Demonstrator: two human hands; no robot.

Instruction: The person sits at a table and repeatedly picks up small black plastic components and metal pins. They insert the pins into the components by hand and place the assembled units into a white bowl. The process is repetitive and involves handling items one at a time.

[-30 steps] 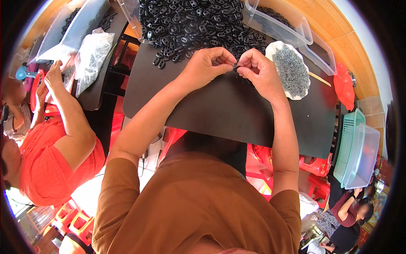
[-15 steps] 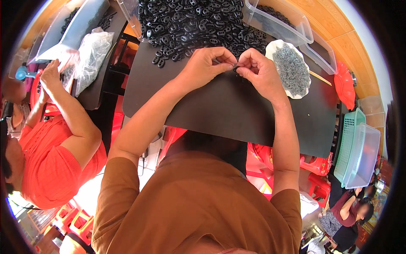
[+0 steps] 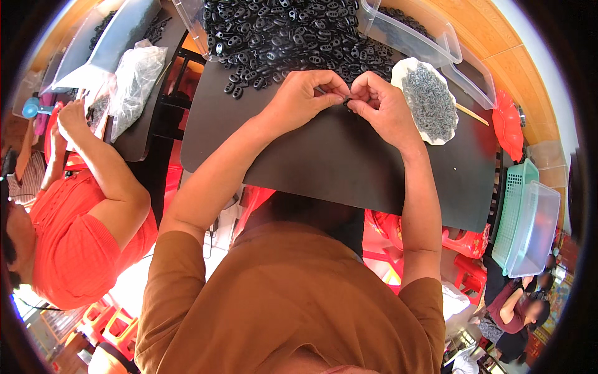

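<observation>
My left hand [image 3: 308,93] and my right hand [image 3: 381,103] meet fingertip to fingertip over the black board [image 3: 349,162]. Together they pinch a small black part [image 3: 346,100], mostly hidden by the fingers. Just beyond the hands lies a big heap of black oval plastic pieces [image 3: 280,31]. A white dish of small grey metal parts [image 3: 428,103] sits right of my right hand.
Clear plastic bins [image 3: 430,37] stand at the back right; green and clear baskets [image 3: 529,218] at the far right. A person in an orange-red shirt [image 3: 75,237] works at the left with a plastic bag [image 3: 134,78]. Red stools [image 3: 461,240] sit below the board.
My hands stay together at the same spot, with only slight finger movement. The person at the left has lowered a hand a little.
</observation>
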